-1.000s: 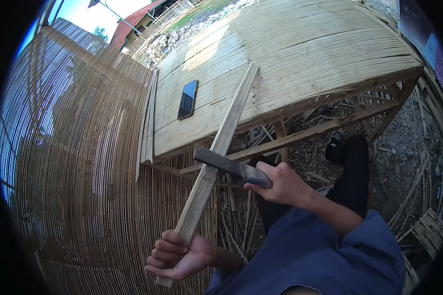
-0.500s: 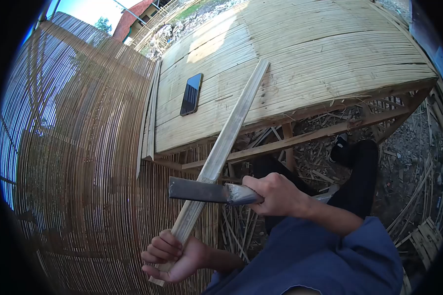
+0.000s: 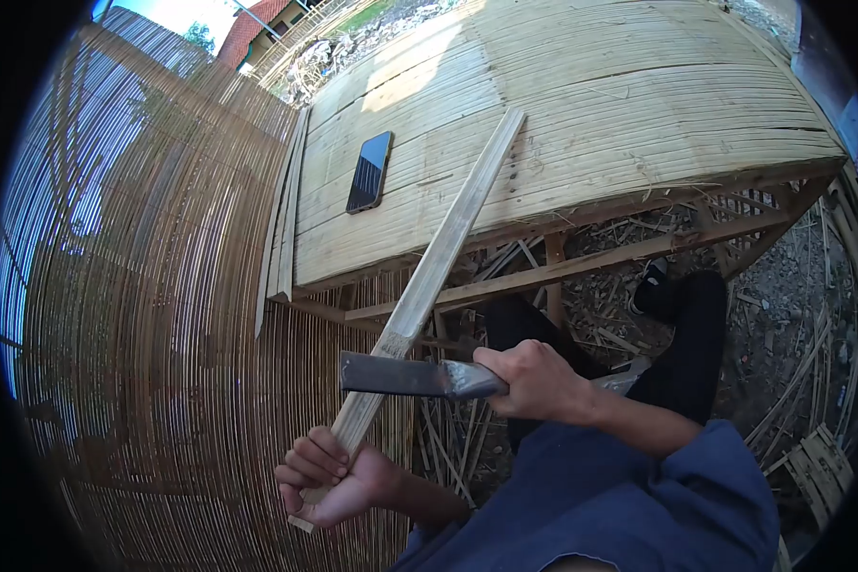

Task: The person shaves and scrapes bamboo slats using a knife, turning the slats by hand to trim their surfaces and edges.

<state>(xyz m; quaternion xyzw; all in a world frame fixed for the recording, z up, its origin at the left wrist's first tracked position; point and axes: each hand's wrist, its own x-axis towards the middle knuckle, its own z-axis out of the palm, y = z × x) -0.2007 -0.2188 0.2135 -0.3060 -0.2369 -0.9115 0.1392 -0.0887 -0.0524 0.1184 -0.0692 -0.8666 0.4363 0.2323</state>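
A long split bamboo strip point(image 3: 447, 234) slants from the lower left up to the table, its far end resting on the tabletop. My left hand point(image 3: 338, 480) is closed round the strip's near end, with a short stub showing below the fingers. In my right hand point(image 3: 536, 381) is the handle of a broad, dark-bladed knife point(image 3: 398, 375). Its blade lies across the strip, a little above my left hand, and covers part of it. Just beyond the blade, the strip's surface looks roughened.
A bamboo-slat table point(image 3: 601, 124) with a wooden frame stands ahead. On its left part lies a phone point(image 3: 370, 172). A woven bamboo screen point(image 3: 162, 286) rises at the left. Bamboo scraps point(image 3: 620, 324) litter the ground below, around my legs.
The knife blade has shifted slightly to the right relative to the strip. My left hand and the strip's near end have risen a little. Both hands keep their grip.
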